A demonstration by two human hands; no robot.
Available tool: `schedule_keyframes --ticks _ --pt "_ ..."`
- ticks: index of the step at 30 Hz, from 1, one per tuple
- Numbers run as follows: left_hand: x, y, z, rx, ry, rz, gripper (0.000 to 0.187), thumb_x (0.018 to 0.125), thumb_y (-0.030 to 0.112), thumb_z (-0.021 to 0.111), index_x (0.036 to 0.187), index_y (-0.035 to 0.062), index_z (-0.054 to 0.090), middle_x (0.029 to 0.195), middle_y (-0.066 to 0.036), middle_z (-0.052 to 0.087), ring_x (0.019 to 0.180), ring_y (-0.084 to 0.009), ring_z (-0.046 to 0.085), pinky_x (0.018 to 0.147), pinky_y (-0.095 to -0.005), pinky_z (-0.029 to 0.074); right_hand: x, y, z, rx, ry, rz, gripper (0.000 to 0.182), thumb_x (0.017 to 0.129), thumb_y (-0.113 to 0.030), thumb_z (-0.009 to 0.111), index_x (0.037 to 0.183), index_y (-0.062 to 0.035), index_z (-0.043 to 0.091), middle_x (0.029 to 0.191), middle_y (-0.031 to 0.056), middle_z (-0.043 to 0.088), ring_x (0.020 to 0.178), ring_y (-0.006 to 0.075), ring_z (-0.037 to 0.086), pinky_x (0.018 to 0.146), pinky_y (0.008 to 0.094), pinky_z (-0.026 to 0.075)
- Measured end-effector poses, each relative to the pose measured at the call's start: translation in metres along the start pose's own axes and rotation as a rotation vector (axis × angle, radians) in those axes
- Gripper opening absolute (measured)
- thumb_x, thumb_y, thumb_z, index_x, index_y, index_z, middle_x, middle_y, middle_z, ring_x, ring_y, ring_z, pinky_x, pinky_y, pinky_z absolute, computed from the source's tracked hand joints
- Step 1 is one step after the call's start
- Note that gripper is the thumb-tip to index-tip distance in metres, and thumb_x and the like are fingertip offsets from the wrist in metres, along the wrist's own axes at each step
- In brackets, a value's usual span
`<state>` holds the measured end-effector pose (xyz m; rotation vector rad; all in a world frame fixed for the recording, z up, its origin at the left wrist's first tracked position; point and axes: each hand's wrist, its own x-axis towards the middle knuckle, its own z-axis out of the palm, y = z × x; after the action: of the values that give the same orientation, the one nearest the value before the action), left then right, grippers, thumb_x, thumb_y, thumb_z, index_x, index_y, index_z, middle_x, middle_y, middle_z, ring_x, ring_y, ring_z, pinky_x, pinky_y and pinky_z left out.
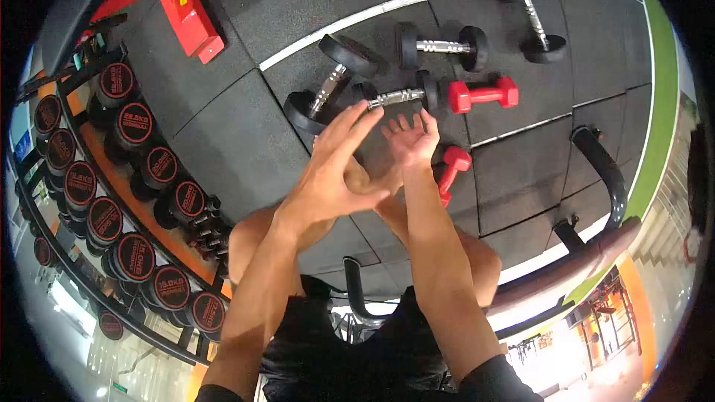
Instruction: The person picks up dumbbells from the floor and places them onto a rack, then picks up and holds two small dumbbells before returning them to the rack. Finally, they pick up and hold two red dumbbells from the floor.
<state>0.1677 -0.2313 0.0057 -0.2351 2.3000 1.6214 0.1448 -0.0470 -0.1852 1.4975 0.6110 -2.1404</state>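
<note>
My left hand (pixel 331 167) is raised above the floor, fingers stretched out and thumb apart, with nothing in it. Beside it my right hand (pixel 414 140) has its palm turned up and its fingers spread, also holding nothing. Just beyond both hands lies a black round-headed dumbbell with a chrome handle (pixel 398 97), partly hidden by my left fingers. Another black dumbbell (pixel 328 91) lies tilted to its left, and one more (pixel 442 47) is farther back. A red dumbbell (pixel 484 95) rests right of my right hand. A second red dumbbell (pixel 453 174) is partly covered by my right forearm.
A rack of several dumbbells (pixel 135 257) stands along the left. Red equipment legs (pixel 186 18) reach the floor at the upper left. Another black dumbbell (pixel 538 24) lies at the far right on the mats. A black metal bar frame (pixel 599 160) stands at right.
</note>
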Motion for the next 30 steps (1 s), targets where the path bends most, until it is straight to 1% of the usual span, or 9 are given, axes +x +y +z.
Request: schedule_keyframes --ticks 3,5,7,8,12,16,22,25,30 --pt "0.02 0.0 0.002 0.089 -0.061 0.067 0.104 0.058 0.014 0.085 0.15 0.01 0.037 0.155 -0.016 0.031 0.142 -0.0353 0.03 0.116 -0.0465 0.026 0.055 0.004 -0.019 -0.059 -0.145 0.037 0.075 0.077 -0.041 0.071 0.139 -0.0141 0.038 0.152 0.0145 0.021 0.144 0.0342 0.016 0.116 0.0556 0.011" --pt "0.031 -0.007 0.005 0.124 -0.116 0.074 0.105 0.057 0.018 0.086 0.15 0.0135 0.037 0.155 -0.017 0.03 0.142 -0.0381 0.03 0.114 -0.0511 0.025 0.096 0.007 -0.035 -0.121 -0.192 0.027 0.038 0.081 -0.038 0.071 0.107 -0.0144 0.054 0.112 0.0078 0.055 0.098 0.0246 0.056 0.088 0.0465 0.047" --pt "0.038 -0.01 0.005 0.17 -0.183 0.044 0.104 0.057 0.019 0.086 0.15 0.0156 0.037 0.155 -0.017 0.029 0.141 -0.0392 0.029 0.114 -0.0529 0.024 0.115 0.006 -0.022 -0.126 -0.099 0.102 0.035 0.083 -0.036 0.071 0.106 -0.0158 0.054 0.098 0.006 0.06 0.087 0.0245 0.06 0.08 0.0446 0.051" --pt "0.04 -0.013 0.007 0.189 -0.189 0.045 0.104 0.058 0.02 0.085 0.15 0.0192 0.037 0.155 -0.017 0.029 0.141 -0.0401 0.029 0.114 -0.0552 0.024 0.112 0.013 -0.005 -0.082 0.023 -0.007 0.034 0.083 -0.036 0.072 0.106 -0.0167 0.054 0.095 0.0052 0.062 0.086 0.0242 0.061 0.076 0.0449 0.053" --pt "0.051 -0.017 0.009 0.272 -0.265 0.005 0.105 0.059 0.022 0.085 0.151 0.0256 0.035 0.155 -0.018 0.027 0.142 -0.0392 0.028 0.113 -0.0593 0.023 0.144 0.019 -0.002 -0.017 0.154 0.012 0.029 0.088 -0.032 0.067 0.082 -0.0137 0.046 0.065 0.0021 0.053 0.06 0.0208 0.055 0.067 0.0443 0.053" --pt "0.057 -0.017 0.006 0.294 -0.253 0.009 0.104 0.059 0.022 0.085 0.151 0.0255 0.036 0.155 -0.018 0.027 0.142 -0.0399 0.027 0.112 -0.0604 0.023 0.133 0.02 0.017 -0.077 0.138 -0.024 0.027 0.087 -0.025 0.06 0.074 -0.0143 0.039 0.058 0.0013 0.04 0.053 0.0167 0.043 0.055 0.037 0.044" --pt "0.048 -0.026 0.01 0.256 -0.178 -0.011 0.107 0.058 0.022 0.087 0.15 0.0259 0.034 0.156 -0.015 0.027 0.142 -0.042 0.027 0.112 -0.0629 0.024 0.088 0.032 -0.037 -0.257 0.17 -0.169 0.02 0.087 -0.025 0.055 0.073 -0.0165 0.043 0.064 -0.0028 0.044 0.056 0.0123 0.042 0.052 0.0293 0.035" --pt "0.033 -0.02 0.017 0.211 -0.133 -0.049 0.098 0.059 0.023 0.084 0.148 0.018 0.04 0.154 -0.017 0.032 0.141 -0.0419 0.03 0.113 -0.0554 0.026 0.054 0.041 -0.048 -0.364 -0.063 -0.314 0.017 0.088 -0.024 0.053 0.074 -0.0154 0.049 0.068 -0.0028 0.048 0.06 0.0111 0.046 0.054 0.0282 0.036" --pt "-0.013 0.026 0.016 0.101 -0.042 -0.036 0.098 0.061 0.022 0.085 0.147 0.0137 0.04 0.155 -0.018 0.028 0.143 -0.04 0.026 0.115 -0.0528 0.024 -0.089 0.018 0.014 -0.462 0.112 -0.222 0.02 0.085 -0.014 0.057 0.066 -0.0117 0.05 0.06 -0.0018 0.046 0.049 0.0111 0.043 0.045 0.0286 0.032"
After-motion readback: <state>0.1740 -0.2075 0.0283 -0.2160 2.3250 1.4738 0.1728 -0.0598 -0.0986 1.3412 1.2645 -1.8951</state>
